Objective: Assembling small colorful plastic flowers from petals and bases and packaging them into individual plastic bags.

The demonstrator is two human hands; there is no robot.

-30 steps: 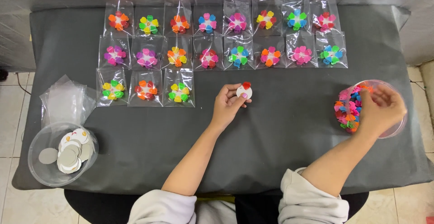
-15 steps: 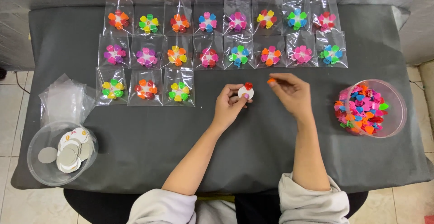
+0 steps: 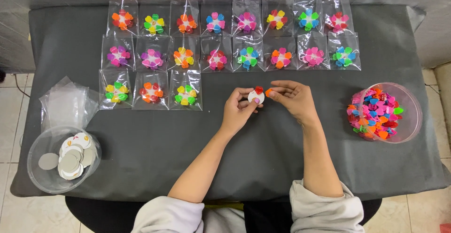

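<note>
White round disc (image 3: 256, 96) with a red and a pink heart piece on it, pinched in the left hand (image 3: 238, 108) over the grey table (image 3: 263, 167)

The right hand (image 3: 292, 99) pinches an orange heart piece (image 3: 268, 92) just beside the disc — clear tub of coloured hearts (image 3: 384, 113) to the right, bagged flower discs (image 3: 188, 94) in rows behind, tub of blank discs (image 3: 63, 158) far left

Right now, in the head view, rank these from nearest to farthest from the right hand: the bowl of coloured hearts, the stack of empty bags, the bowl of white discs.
1. Bowl of coloured hearts, just to the right of the right hand.
2. Stack of empty bags, far left on the table.
3. Bowl of white discs, front left corner, a little farther.
</note>
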